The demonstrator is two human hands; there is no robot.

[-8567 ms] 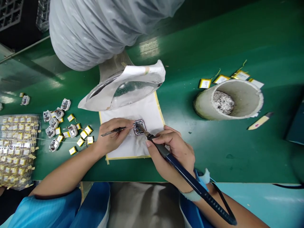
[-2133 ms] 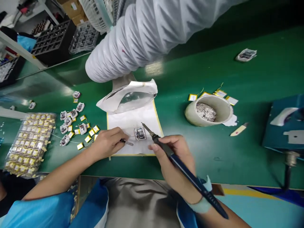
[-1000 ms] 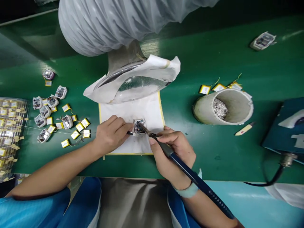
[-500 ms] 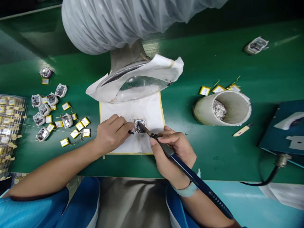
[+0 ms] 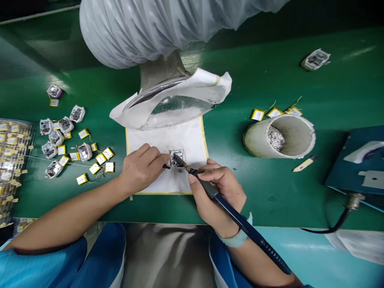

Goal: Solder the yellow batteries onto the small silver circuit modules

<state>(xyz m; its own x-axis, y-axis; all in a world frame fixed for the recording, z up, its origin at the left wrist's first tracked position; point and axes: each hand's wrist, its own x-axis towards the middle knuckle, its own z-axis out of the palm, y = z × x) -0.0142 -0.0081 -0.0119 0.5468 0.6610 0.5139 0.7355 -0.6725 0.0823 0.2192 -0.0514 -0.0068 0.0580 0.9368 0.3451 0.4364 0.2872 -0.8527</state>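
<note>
A small white-framed device (image 5: 177, 158) with exposed electronics lies on the white sheet (image 5: 153, 140). My right hand (image 5: 220, 196) is closed round a dark soldering iron (image 5: 231, 210), whose tip reaches the inside of the device. Just left of the device, my left hand (image 5: 144, 167) is pinched; a short black piece (image 5: 166, 166) sticks out at its fingertips, and a thin wire runs from the hand to the left. Exactly what those fingers grip is partly hidden.
A fume hood (image 5: 180, 110) on a ribbed hose (image 5: 150, 32) hangs above the sheet. Several devices and yellow-edged batteries (image 5: 101, 159) lie left, beside a filled tray (image 5: 12, 160). At right are a round pot (image 5: 279, 138) and a blue box (image 5: 357, 160).
My hands hold nearly the same pose, and the iron's tip is still inside the device. Things at the right appear shifted slightly left in view.
</note>
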